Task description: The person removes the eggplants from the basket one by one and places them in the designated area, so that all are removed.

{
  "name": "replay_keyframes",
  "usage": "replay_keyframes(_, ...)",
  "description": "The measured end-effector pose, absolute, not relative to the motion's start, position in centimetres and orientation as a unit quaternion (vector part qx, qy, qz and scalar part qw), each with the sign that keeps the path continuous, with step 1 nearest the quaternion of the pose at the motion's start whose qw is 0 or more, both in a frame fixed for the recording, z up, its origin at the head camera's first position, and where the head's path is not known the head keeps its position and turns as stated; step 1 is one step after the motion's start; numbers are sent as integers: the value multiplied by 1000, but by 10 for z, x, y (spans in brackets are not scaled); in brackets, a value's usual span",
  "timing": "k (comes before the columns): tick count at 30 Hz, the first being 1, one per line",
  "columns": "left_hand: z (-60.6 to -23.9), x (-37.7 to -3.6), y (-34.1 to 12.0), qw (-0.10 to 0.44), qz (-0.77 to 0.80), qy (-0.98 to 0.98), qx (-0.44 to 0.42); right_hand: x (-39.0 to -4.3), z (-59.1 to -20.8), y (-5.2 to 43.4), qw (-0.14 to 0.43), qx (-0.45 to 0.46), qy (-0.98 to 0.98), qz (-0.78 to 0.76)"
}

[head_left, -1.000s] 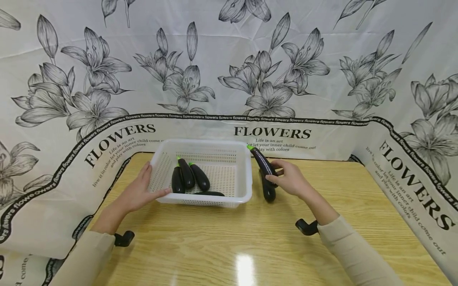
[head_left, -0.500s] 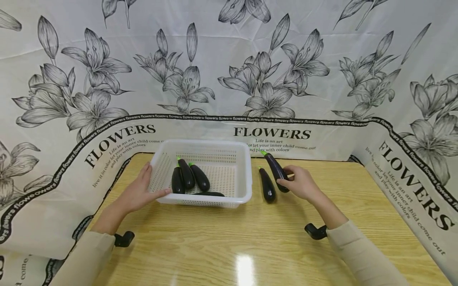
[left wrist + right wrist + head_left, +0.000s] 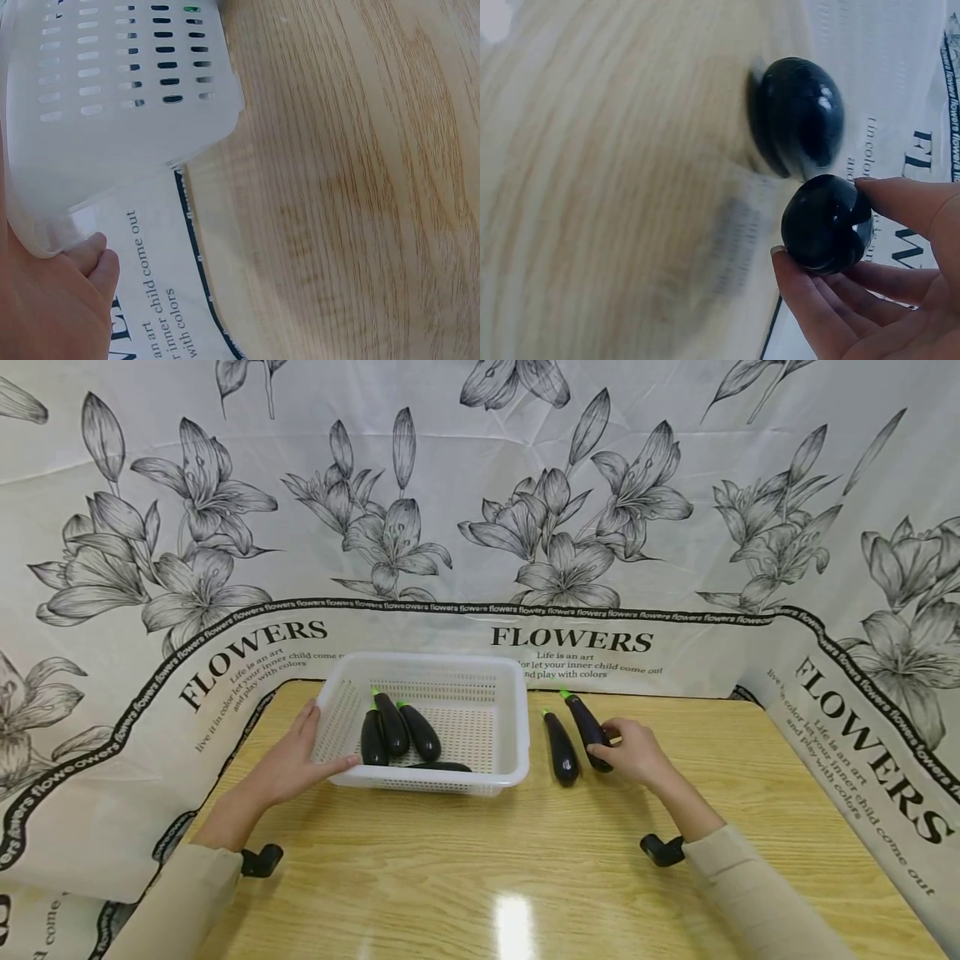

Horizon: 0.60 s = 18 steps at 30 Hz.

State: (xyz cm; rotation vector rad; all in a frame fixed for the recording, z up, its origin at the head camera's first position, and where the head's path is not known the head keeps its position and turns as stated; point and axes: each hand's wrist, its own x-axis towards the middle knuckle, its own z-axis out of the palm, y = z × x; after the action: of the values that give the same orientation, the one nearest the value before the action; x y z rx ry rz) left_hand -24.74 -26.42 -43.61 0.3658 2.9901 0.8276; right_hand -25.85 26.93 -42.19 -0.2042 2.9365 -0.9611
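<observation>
My right hand (image 3: 633,752) pinches the thick end of a dark purple eggplant (image 3: 587,731) with a green stem. In the right wrist view, thumb and fingers sit on either side of that eggplant's rounded end (image 3: 826,225). To its left, a second eggplant (image 3: 561,750) lies on the table. My left hand (image 3: 288,760) holds the left side of a white plastic basket (image 3: 512,727), its thumb along the front rim. Inside, several eggplants (image 3: 420,732) lie towards the left; one by the front wall is partly hidden. The left wrist view shows fingers against the basket's corner (image 3: 45,232).
The wood-grain table (image 3: 420,868) extends in front of and right of the basket. A cloth (image 3: 585,527) printed with flowers and lettering hangs behind and along both sides.
My right hand has moved the held eggplant rightward and lowered it, apart from the other loose one, which was partly covered before. The left hand and basket stay in place.
</observation>
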Motion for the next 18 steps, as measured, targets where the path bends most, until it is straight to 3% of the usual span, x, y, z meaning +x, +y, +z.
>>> replay_keyframes(18, -436, -249, -263, 9, 258, 959, 120, -268, -447, 269, 21, -44, 960, -276)
